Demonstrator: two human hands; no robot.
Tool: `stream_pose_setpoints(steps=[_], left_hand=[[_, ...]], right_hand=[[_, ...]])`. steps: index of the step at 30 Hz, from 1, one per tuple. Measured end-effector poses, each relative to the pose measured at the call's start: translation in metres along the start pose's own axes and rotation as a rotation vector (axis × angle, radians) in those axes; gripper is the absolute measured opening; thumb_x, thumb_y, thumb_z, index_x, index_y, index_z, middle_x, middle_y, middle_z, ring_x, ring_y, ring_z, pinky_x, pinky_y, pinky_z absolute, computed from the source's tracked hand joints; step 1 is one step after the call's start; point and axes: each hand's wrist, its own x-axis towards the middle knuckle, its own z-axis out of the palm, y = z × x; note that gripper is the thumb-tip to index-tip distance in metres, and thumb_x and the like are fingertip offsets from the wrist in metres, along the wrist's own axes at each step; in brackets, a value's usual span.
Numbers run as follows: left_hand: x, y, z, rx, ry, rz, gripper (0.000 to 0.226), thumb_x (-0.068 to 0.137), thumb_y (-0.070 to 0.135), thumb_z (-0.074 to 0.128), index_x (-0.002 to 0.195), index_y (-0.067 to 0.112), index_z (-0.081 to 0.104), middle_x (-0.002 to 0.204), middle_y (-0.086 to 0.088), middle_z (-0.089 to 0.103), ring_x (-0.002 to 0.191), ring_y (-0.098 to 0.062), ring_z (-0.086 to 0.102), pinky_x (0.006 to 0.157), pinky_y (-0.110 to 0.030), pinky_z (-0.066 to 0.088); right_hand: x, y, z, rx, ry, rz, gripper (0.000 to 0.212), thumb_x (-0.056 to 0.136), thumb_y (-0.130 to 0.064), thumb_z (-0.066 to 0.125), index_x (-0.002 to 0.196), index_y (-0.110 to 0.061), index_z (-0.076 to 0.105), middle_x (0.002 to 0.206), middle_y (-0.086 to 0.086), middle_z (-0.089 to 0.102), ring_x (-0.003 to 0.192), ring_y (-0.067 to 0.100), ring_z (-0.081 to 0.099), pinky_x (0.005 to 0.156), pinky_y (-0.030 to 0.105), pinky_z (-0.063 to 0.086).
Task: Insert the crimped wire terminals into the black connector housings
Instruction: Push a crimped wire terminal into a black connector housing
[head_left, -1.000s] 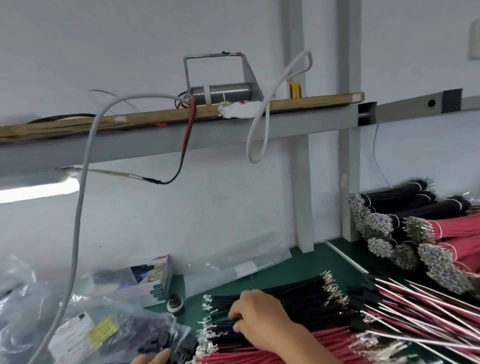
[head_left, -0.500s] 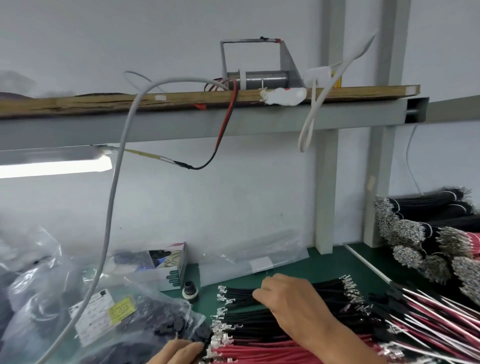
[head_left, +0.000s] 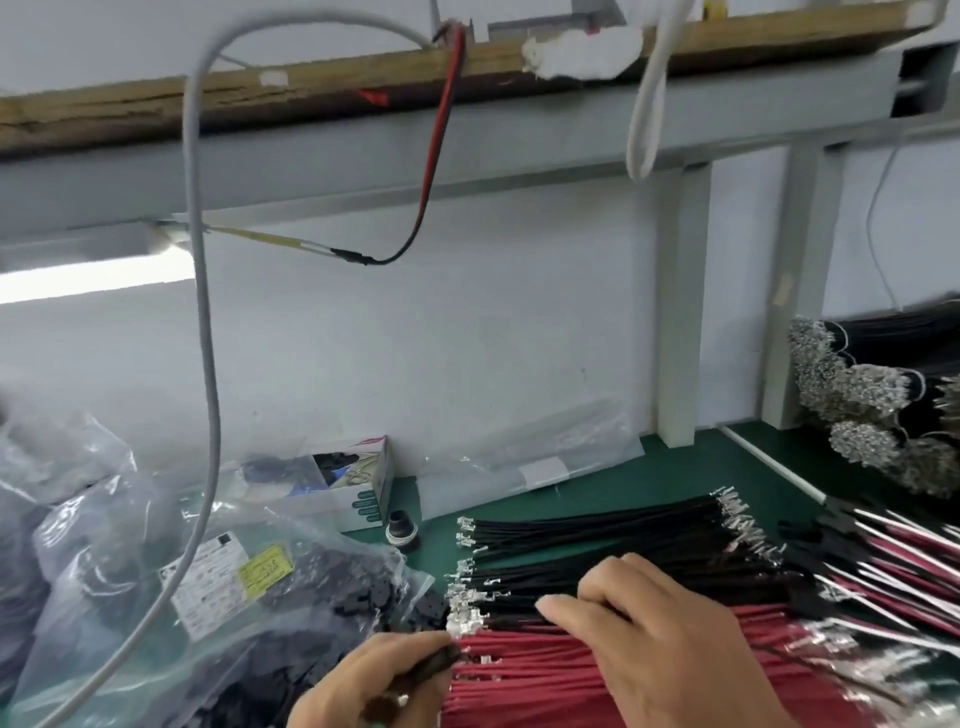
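Loose black wires (head_left: 597, 540) with silver crimped terminals lie on the green mat, with red wires (head_left: 524, 675) in front of them. My right hand (head_left: 670, 639) rests on the black wires, its fingertips curled into them near the terminal ends. My left hand (head_left: 374, 680) is at the bottom edge and pinches a small black connector housing (head_left: 436, 662) beside the red wire terminals. A clear bag of black housings (head_left: 291, 613) lies at the left.
Finished red-and-white wire sets with black housings (head_left: 883, 551) lie at the right. Bundled wires with silver terminals (head_left: 872, 405) stack at the far right. A small carton (head_left: 358, 493) and a black knob (head_left: 402, 527) sit by the wall. A grey cable (head_left: 205, 332) hangs at the left.
The view has tilted down and shifted left. My left hand has come up into view with a black housing. My right hand has stayed on the black wires.
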Motion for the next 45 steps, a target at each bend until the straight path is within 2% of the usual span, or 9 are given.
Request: stream_pose_setpoints(steps=[3, 5, 11, 15, 18, 28, 35, 41, 45], left_hand=[[-0.002, 0.025, 0.009, -0.050, -0.189, 0.017, 0.032, 0.069, 0.036, 0.086, 0.097, 0.049, 0.077, 0.087, 0.025, 0.076, 0.071, 0.001, 0.074, 0.061, -0.017, 0.060], [-0.002, 0.025, 0.014, -0.114, -0.124, -0.055, 0.030, 0.066, 0.032, 0.086, 0.092, 0.045, 0.080, 0.085, 0.018, 0.078, 0.071, -0.005, 0.076, 0.061, -0.020, 0.061], [-0.007, 0.026, 0.017, -0.055, -0.167, -0.159, 0.049, 0.064, -0.006, 0.089, 0.083, 0.039, 0.082, 0.082, 0.008, 0.079, 0.070, -0.013, 0.076, 0.062, -0.023, 0.061], [-0.006, 0.034, 0.013, -0.124, -0.186, -0.225, 0.032, 0.066, 0.008, 0.085, 0.082, 0.035, 0.083, 0.082, 0.005, 0.079, 0.071, -0.013, 0.074, 0.063, -0.025, 0.061], [-0.008, 0.036, 0.014, -0.171, -0.213, -0.269, 0.037, 0.068, -0.003, 0.086, 0.082, 0.031, 0.084, 0.082, -0.002, 0.079, 0.070, -0.016, 0.073, 0.060, -0.033, 0.061], [-0.002, 0.049, 0.009, -0.415, -0.239, -0.460, 0.023, 0.060, 0.012, 0.084, 0.081, 0.021, 0.085, 0.072, -0.015, 0.075, 0.057, -0.011, 0.066, 0.055, -0.018, 0.054], [-0.005, 0.048, 0.012, -0.471, -0.293, -0.535, 0.025, 0.061, 0.017, 0.083, 0.086, 0.022, 0.084, 0.068, -0.021, 0.073, 0.058, -0.022, 0.069, 0.054, -0.026, 0.055], [-0.003, 0.045, 0.012, -0.605, -0.334, -0.620, 0.027, 0.062, 0.017, 0.083, 0.088, 0.010, 0.082, 0.071, -0.027, 0.071, 0.058, -0.027, 0.069, 0.049, -0.028, 0.054], [-0.006, 0.044, 0.011, -0.593, -0.333, -0.586, 0.029, 0.060, 0.016, 0.084, 0.089, 0.012, 0.083, 0.072, -0.026, 0.072, 0.059, -0.026, 0.070, 0.050, -0.026, 0.055]], right_hand=[[-0.004, 0.002, 0.002, 0.033, -0.036, -0.004, 0.008, 0.093, -0.032, 0.063, 0.092, -0.030, 0.070, 0.077, -0.012, 0.050, 0.064, 0.006, 0.045, 0.042, 0.019, 0.042], [-0.008, 0.004, 0.003, 0.043, -0.067, -0.003, 0.001, 0.091, -0.028, 0.068, 0.090, -0.029, 0.068, 0.080, -0.012, 0.051, 0.066, 0.007, 0.047, 0.041, 0.023, 0.042], [-0.006, 0.002, -0.001, -0.043, -0.036, 0.001, 0.019, 0.075, -0.008, 0.084, 0.086, -0.020, 0.075, 0.079, -0.006, 0.060, 0.064, 0.015, 0.053, 0.043, 0.028, 0.043], [-0.002, 0.001, -0.007, -0.047, 0.026, 0.000, 0.015, 0.078, -0.007, 0.076, 0.089, -0.018, 0.078, 0.079, -0.003, 0.064, 0.065, 0.016, 0.054, 0.047, 0.026, 0.042], [-0.004, 0.000, -0.005, -0.031, -0.011, -0.040, 0.018, 0.078, -0.005, 0.075, 0.091, -0.018, 0.078, 0.080, -0.003, 0.064, 0.065, 0.017, 0.054, 0.046, 0.028, 0.042], [-0.008, 0.004, -0.003, 0.079, -0.100, -0.019, 0.017, 0.085, -0.008, 0.075, 0.096, -0.020, 0.078, 0.084, -0.007, 0.061, 0.070, 0.012, 0.051, 0.048, 0.028, 0.044], [-0.005, 0.002, -0.004, 0.051, -0.133, -0.010, 0.038, 0.080, 0.005, 0.075, 0.107, -0.020, 0.078, 0.085, -0.004, 0.060, 0.072, 0.014, 0.053, 0.045, 0.028, 0.046], [-0.001, -0.004, -0.015, 0.000, -0.051, -0.097, 0.036, 0.091, -0.001, 0.049, 0.105, -0.018, 0.077, 0.089, -0.002, 0.062, 0.078, 0.016, 0.055, 0.051, 0.027, 0.045], [-0.001, -0.001, -0.014, -0.010, -0.070, -0.088, 0.034, 0.089, 0.004, 0.056, 0.105, -0.019, 0.077, 0.089, -0.002, 0.061, 0.078, 0.015, 0.053, 0.052, 0.027, 0.045]])
